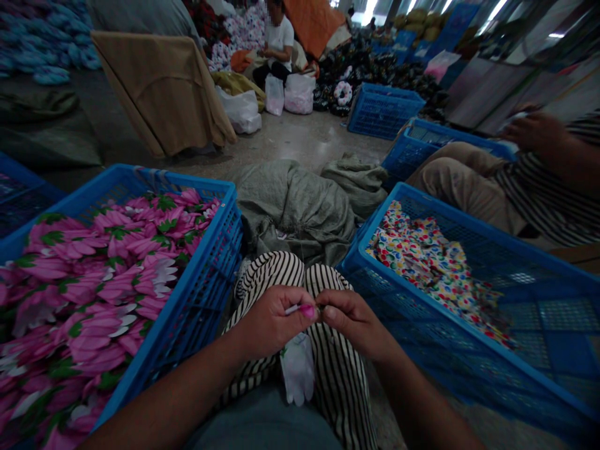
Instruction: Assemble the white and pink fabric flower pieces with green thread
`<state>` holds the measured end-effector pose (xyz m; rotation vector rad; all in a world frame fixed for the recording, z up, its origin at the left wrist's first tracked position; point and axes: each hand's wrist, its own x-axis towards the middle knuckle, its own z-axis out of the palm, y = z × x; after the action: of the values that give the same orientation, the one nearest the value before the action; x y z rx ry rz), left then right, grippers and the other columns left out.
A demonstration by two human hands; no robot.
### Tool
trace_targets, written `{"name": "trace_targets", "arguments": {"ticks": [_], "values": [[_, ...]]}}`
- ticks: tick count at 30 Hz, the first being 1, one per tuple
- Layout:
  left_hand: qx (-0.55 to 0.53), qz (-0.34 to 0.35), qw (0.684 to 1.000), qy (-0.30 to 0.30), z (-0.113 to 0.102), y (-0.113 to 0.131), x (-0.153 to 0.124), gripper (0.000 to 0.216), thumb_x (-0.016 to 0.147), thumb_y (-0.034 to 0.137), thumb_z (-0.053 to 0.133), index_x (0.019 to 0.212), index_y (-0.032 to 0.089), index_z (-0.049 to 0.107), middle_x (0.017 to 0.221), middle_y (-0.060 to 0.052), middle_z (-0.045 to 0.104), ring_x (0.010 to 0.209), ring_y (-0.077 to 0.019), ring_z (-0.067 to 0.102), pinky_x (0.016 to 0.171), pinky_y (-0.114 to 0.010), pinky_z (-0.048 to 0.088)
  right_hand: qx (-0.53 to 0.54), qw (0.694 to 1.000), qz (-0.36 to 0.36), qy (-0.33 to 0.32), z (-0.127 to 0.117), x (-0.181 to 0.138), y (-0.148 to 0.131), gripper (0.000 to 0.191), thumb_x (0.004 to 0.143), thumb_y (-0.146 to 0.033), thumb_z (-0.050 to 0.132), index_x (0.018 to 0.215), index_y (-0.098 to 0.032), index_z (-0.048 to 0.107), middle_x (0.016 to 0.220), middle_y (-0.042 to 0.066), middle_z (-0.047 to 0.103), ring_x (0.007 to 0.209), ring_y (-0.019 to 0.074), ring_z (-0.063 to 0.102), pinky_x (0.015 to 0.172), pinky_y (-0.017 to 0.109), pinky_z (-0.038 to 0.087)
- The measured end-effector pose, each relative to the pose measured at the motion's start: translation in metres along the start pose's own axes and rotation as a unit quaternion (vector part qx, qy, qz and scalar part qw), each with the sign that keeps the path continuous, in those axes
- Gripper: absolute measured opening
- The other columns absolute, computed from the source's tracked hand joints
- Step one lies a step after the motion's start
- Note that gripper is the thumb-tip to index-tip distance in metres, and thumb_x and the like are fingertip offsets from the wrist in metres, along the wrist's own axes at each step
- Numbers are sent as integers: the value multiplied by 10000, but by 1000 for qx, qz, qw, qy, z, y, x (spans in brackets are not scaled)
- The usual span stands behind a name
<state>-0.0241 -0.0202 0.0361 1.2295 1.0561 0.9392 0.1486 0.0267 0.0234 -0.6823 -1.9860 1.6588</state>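
My left hand (pixel 272 322) pinches a thin white-and-pink stick (pixel 293 309) with a pink tip, perhaps a flower stem. My right hand (pixel 356 322) meets it at the fingertips, pinching something small and dark (pixel 319 308) that is mostly hidden by my fingers. Below my hands, a white glove (pixel 297 369) lies on my black-and-white striped trousers (pixel 337 369). To the left stands a blue plastic crate (pixel 206 250) heaped with pink fabric petals with green leaves (pixel 84 300). To the right, a blue crate (pixel 375 250) holds multicoloured spotted fabric pieces (pixel 431 275).
A grey woven sack (pixel 290 209) lies just beyond my knees. A seated person's striped sleeve and hand (pixel 534 131) are at right, beside more blue crates (pixel 382 111). Farther back, another seated person (pixel 276 47) sits among bags and fabric heaps.
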Motion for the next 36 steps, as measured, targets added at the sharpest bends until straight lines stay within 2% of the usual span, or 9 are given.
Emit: {"name": "trace_targets", "arguments": {"ticks": [6, 9, 12, 15, 19, 22, 24, 29, 36], "values": [[0, -4, 1000, -5, 3, -1, -2, 242, 775, 304, 538, 584, 155, 534, 512, 43, 383, 498, -90, 318, 475, -214, 244, 18, 1000, -9, 11, 3, 1, -1, 352, 861, -413, 447, 634, -159, 536, 553, -29, 394, 517, 98, 355, 493, 225, 285], [-3, -12, 1000, -6, 3, -3, -1, 235, 790, 324, 513, 621, 161, 523, 523, 46, 395, 497, -90, 329, 483, -214, 261, 84, 994, 5, 70, 5, 2, 5, 368, 849, -442, 464, 626, -159, 539, 515, -40, 368, 468, 86, 307, 449, 218, 244], [-5, -25, 999, 43, 3, -7, 2, 196, 789, 327, 508, 668, 175, 489, 553, 53, 411, 517, -96, 360, 507, -215, 291, 205, 962, 20, 179, 12, -1, 13, 393, 821, -532, 455, 690, -170, 533, 472, -71, 314, 404, 70, 217, 389, 203, 161], [14, -24, 994, 102, 4, -12, 7, 118, 768, 286, 534, 741, 175, 505, 631, 42, 457, 594, -109, 411, 558, -216, 325, 270, 942, 50, 192, 26, -5, 16, 377, 781, -534, 518, 669, -175, 490, 467, -85, 303, 395, 57, 188, 378, 190, 146], [-93, -64, 982, 151, 9, -22, 14, 112, 788, 275, 489, 793, 180, 548, 671, 28, 516, 626, -112, 470, 580, -209, 356, 241, 947, 112, 179, 43, -2, 16, 250, 739, -390, 623, 727, -167, 511, 516, -79, 361, 435, 54, 264, 418, 183, 220], [-243, -111, 945, 186, 11, -30, 16, 132, 760, 305, 535, 797, 180, 555, 611, 39, 520, 529, -94, 472, 516, -195, 364, 173, 950, 135, 222, 43, 8, 22, 248, 684, -316, 660, 833, -163, 534, 549, -75, 405, 476, 67, 339, 450, 188, 266], [-305, -138, 925, 182, 9, -32, 15, 157, 716, 277, 594, 822, 166, 563, 608, 33, 548, 505, -88, 490, 490, -186, 370, 135, 951, 142, 240, 40, 13, 28, 234, 661, -275, 659, 818, -164, 526, 550, -79, 405, 482, 72, 348, 456, 192, 277], [-351, -151, 907, 176, 6, -30, 12, 211, 662, 207, 662, 852, 134, 606, 656, -2, 626, 534, -93, 550, 494, -174, 403, 110, 947, 136, 270, 36, 16, 42, 194, 653, -212, 630, 792, -181, 499, 602, -70, 432, 526, 82, 386, 494, 198, 325], [-418, -160, 872, 200, -1, -25, 9, 71, 701, 147, 626, 763, 113, 623, 653, -24, 628, 565, -118, 577, 505, -205, 479, 149, 935, 122, 297, 27, 11, 44, 161, 644, -204, 627, 769, -187, 527, 641, -61, 452, 543, 81, 399, 499, 200, 304]]}}
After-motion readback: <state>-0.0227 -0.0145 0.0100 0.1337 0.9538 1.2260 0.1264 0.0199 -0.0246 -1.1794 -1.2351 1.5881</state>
